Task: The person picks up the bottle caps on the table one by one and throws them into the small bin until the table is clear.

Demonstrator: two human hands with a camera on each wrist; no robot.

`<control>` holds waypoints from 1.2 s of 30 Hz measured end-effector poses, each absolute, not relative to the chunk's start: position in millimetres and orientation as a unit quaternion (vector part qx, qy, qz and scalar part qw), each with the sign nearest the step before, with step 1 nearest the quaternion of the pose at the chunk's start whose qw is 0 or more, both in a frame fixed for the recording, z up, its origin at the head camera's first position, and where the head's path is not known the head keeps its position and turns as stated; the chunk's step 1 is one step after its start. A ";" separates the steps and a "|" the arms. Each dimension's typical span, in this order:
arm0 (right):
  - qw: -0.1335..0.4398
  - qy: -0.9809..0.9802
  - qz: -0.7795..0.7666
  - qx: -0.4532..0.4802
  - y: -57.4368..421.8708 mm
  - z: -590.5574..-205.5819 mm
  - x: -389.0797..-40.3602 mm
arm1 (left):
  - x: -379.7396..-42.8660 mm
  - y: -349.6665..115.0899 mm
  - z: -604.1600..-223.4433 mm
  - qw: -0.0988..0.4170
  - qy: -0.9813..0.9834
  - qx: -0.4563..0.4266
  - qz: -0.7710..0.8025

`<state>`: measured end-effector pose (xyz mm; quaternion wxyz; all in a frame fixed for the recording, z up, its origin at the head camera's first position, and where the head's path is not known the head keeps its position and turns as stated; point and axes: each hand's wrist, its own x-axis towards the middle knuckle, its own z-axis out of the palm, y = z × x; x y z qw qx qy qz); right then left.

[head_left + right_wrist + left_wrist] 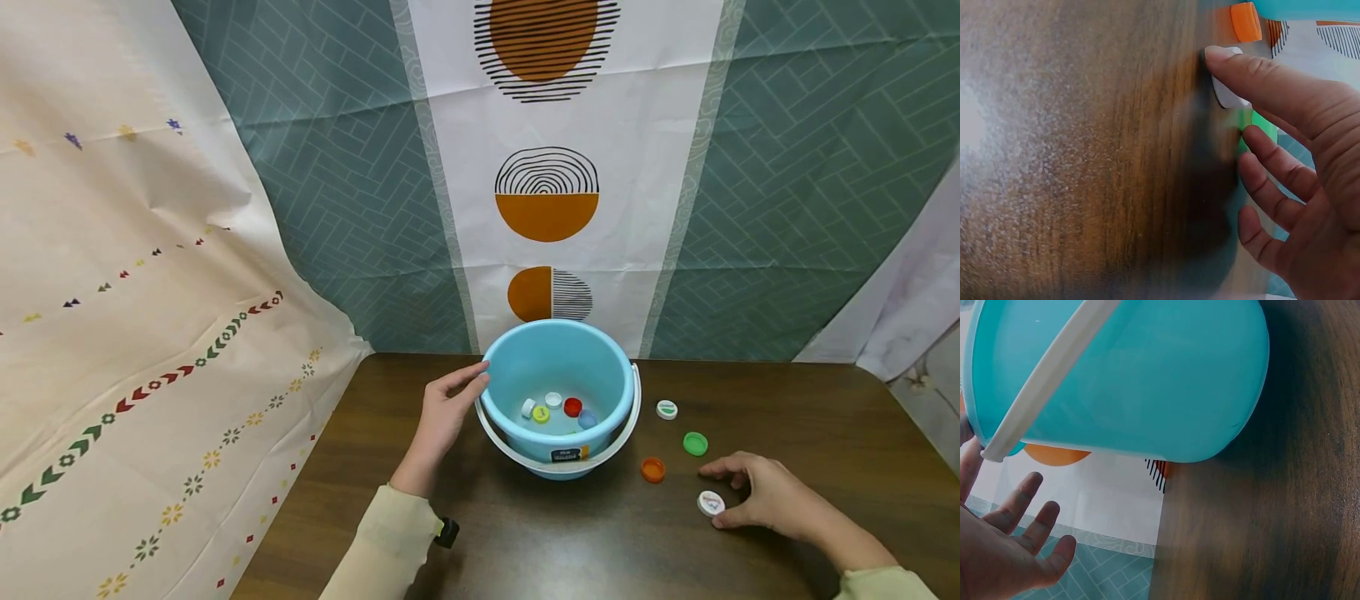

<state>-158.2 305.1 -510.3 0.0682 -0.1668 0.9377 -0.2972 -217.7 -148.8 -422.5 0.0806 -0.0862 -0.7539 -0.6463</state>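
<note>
A light-blue bucket with a white handle stands upright on the table, several bottle caps lying inside. My left hand pinches its rim at the left side between thumb and forefinger. The other left fingers are spread beside the bucket wall. Over to the right, my right hand is low over the table, around a white bottle cap with print on top. The thumb is right at this cap's near edge, and the forefinger is stretched beyond it, apart from it.
Near the bucket's right side lie an orange cap, a green cap and another white cap. Inside the bucket are a red cap and a yellow cap. A patterned cloth hangs behind the wooden table.
</note>
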 end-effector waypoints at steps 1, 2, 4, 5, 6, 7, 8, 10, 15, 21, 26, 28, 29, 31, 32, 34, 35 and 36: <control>0.065 0.938 -0.296 -0.166 305.1 -510.4 -158.4 | -219.6 -149.3 -425.7 0.084 -0.755 -0.085 -0.645; 0.062 0.939 -0.294 -0.166 305.1 -510.6 -158.5 | -220.6 -149.3 -427.5 0.087 -0.756 -0.085 -0.643; 0.059 0.940 -0.294 -0.165 305.2 -511.0 -159.0 | -221.7 -149.3 -429.1 0.093 -0.757 -0.086 -0.641; 0.058 0.939 -0.295 -0.166 305.2 -511.2 -159.3 | -221.8 -149.3 -429.1 0.095 -0.757 -0.087 -0.640; 0.058 0.939 -0.297 -0.166 305.4 -511.5 -159.7 | -221.6 -149.3 -428.4 0.095 -0.756 -0.089 -0.642; 0.059 0.938 -0.299 -0.166 305.5 -511.6 -160.1 | -219.6 -148.6 -424.7 0.094 -0.755 -0.090 -0.642; 0.059 0.937 -0.301 -0.166 305.7 -511.8 -160.6 | -217.7 -148.0 -420.6 0.090 -0.756 -0.090 -0.642; 0.058 0.934 -0.308 -0.170 305.9 -512.2 -161.0 | -213.8 -147.0 -412.4 0.081 -0.757 -0.091 -0.642; 0.059 0.928 -0.320 -0.183 305.5 -512.0 -160.6 | -208.9 -146.1 -404.4 0.071 -0.758 -0.095 -0.641; 0.067 0.925 -0.325 -0.187 305.2 -511.9 -159.8 | -205.8 -145.2 -400.4 0.066 -0.757 -0.096 -0.642; 0.069 0.923 -0.328 -0.188 305.2 -512.3 -159.8 | -206.0 -145.9 -401.7 0.066 -0.758 -0.095 -0.642; 0.069 0.921 -0.333 -0.188 305.9 -512.9 -159.9 | -206.1 -146.1 -402.4 0.064 -0.758 -0.094 -0.642; 0.069 0.920 -0.337 -0.188 306.5 -513.2 -160.2 | -206.3 -146.2 -402.7 0.063 -0.758 -0.094 -0.643; 0.070 0.918 -0.345 -0.181 307.8 -513.7 -160.5 | -206.5 -146.3 -403.2 0.061 -0.757 -0.094 -0.644; 0.071 0.917 -0.348 -0.181 308.7 -513.8 -161.0 | -206.6 -146.3 -403.4 0.060 -0.756 -0.093 -0.645; 0.072 0.916 -0.354 -0.176 310.4 -513.5 -161.8 | -206.5 -146.3 -403.6 0.060 -0.757 -0.092 -0.644; 0.074 0.915 -0.358 -0.172 311.1 -513.0 -162.2 | -206.4 -146.4 -403.7 0.060 -0.757 -0.092 -0.644; 0.074 0.915 -0.359 -0.170 311.8 -512.4 -162.6 | -206.3 -146.3 -403.7 0.061 -0.757 -0.092 -0.644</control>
